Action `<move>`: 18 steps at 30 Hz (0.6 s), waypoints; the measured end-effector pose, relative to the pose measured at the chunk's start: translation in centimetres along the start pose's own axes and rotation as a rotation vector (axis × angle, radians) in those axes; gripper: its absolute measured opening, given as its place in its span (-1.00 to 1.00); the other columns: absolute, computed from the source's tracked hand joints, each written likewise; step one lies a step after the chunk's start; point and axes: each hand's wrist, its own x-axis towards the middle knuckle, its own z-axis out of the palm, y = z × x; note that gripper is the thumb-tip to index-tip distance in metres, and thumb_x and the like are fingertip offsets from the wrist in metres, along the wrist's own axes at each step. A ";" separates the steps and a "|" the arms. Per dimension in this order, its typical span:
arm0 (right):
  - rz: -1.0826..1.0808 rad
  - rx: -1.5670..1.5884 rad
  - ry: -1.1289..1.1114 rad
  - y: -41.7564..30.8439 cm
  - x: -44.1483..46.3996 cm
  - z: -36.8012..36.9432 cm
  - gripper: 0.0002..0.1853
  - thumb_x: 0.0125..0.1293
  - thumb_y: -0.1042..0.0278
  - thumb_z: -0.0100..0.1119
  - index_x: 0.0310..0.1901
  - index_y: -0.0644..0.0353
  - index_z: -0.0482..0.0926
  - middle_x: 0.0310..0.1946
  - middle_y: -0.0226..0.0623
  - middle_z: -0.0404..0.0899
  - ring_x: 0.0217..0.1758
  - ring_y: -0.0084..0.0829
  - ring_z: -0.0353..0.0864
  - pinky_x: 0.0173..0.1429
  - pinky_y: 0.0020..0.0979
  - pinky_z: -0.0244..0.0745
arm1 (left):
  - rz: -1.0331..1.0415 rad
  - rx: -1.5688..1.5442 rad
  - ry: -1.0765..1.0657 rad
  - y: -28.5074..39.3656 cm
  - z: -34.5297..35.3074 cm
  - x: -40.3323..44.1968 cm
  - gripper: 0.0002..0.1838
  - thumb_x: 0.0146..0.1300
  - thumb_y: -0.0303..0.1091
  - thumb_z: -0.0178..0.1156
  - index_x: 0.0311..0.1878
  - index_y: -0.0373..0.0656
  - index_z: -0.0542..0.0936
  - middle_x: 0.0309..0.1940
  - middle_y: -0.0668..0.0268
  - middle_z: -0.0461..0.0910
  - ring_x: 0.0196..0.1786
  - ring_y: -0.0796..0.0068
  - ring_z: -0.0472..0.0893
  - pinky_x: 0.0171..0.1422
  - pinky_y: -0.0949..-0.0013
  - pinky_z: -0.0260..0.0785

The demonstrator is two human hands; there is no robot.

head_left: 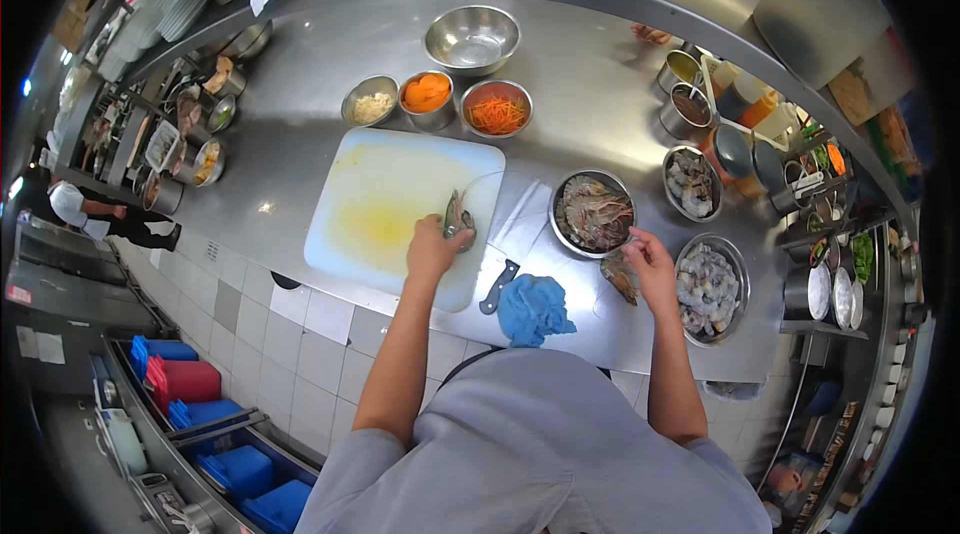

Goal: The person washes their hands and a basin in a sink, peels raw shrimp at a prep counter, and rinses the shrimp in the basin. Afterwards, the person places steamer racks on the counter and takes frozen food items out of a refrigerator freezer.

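On the right part of the white cutting board [350, 194], my left hand [434, 248] is closed around an unpeeled shrimp [457, 214], whose long feelers stick out. My right hand [652, 266] hovers by the rim of a metal bowl [552, 224] of unpeeled shrimp or shells [596, 211]. Its thumb and fingers are pinched together; what they hold, if anything, is too small to tell. Just below that bowl, a shrimp or shell piece [620, 279] lies by this hand. To the right stands a bowl of peeled shrimp [708, 286].
A black-handled knife [499, 287] and a crumpled blue cloth [536, 311] lie near the front edge. Behind the board stand bowls of chopped pale pieces [371, 107], orange slices [427, 91] and shreds [498, 115]. Another shrimp bowl [690, 182] and sauce pots [687, 107] are at right.
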 end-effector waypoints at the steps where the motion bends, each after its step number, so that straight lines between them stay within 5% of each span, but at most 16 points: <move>1: 0.001 0.024 -0.015 -0.3 0.0 0.4 -0.66 0.38 0.51 0.15 0.18 0.23 0.52 -0.23 -0.36 0.62 -0.22 -0.61 0.57 -0.06 -0.56 0.49 | -0.001 -0.003 0.002 0.9 -0.1 -0.1 -0.34 0.05 -0.01 0.45 0.09 -0.29 0.51 -0.04 -0.03 0.56 -0.01 0.00 0.60 0.03 0.10 0.46; 9: 0.044 0.040 -0.020 -0.3 -1.9 0.8 -0.67 0.38 0.51 0.13 0.16 0.23 0.52 -0.26 -0.37 0.65 -0.25 -0.63 0.58 -0.10 -0.56 0.51 | 0.087 -0.274 -0.164 1.7 1.8 0.3 -0.53 0.02 -0.30 0.42 -0.02 -0.10 0.44 -0.09 0.00 0.57 -0.02 0.02 0.61 0.02 0.13 0.46; 14: 0.140 0.056 0.036 -0.4 -3.8 -1.8 -0.68 0.42 0.48 0.10 0.18 0.24 0.50 -0.24 -0.37 0.62 -0.20 -0.62 0.57 -0.08 -0.55 0.53 | 0.195 -0.938 -0.379 5.3 1.4 2.2 -0.63 0.21 -0.53 0.30 0.05 -0.22 0.41 -0.02 0.24 0.57 -0.06 0.52 0.54 -0.02 0.44 0.42; 18: 0.126 -0.043 0.095 0.7 -4.7 -2.9 -0.67 0.41 0.47 0.12 0.17 0.26 0.50 -0.20 -0.39 0.59 -0.16 -0.60 0.55 -0.03 -0.54 0.50 | 0.164 -0.953 -0.576 13.6 1.2 2.6 -0.52 0.22 -0.45 0.33 0.19 -0.23 0.42 0.01 0.21 0.57 0.06 0.45 0.53 0.09 0.40 0.42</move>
